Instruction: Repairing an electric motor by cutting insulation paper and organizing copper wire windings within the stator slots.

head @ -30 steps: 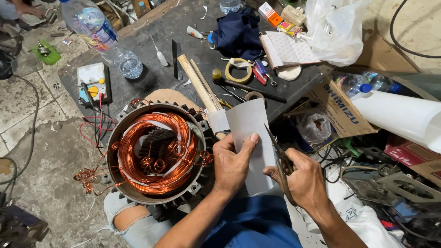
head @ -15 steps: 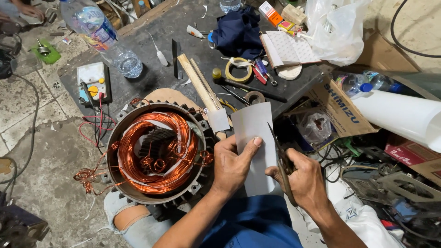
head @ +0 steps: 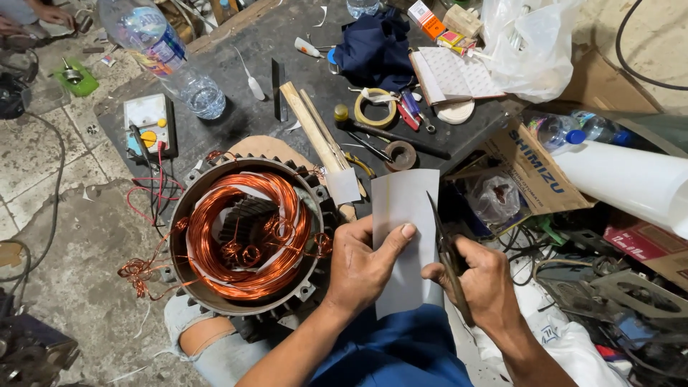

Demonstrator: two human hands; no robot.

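1. Head view: the left hand [head: 362, 269] grips a sheet of white paper [head: 407, 236], thumb pressed flat on its face and the other fingers behind it.
2. The sheet is a tall rectangle; its long axis runs near to far, the top edge pointing away toward the far clutter, the bottom edge over the blue-clad lap.
3. The right hand [head: 487, 283] is clenched around the handles of dark scissors [head: 446, 251], whose blades point far, lying along the sheet's right edge and touching it.
4. Just left of the left hand sits a round motor stator [head: 244, 240] wound with copper wire, resting against a knee in torn jeans.
5. Beyond lies a dark surface [head: 244, 118] on the floor, crowded with a plastic water bottle [head: 168, 57], a yellow-dialled meter [head: 147, 125], wooden sticks [head: 315, 132], a roll of tape [head: 378, 107], a dark blue cloth [head: 376, 46] and an open notebook [head: 451, 75].
6. To the right stand a cardboard box [head: 534, 168] and a white roll [head: 623, 179]; worn tile floor [head: 43, 165] lies left.
7. Open room is scant: the sheet's left edge sits close to the stator, its right side close to the box.
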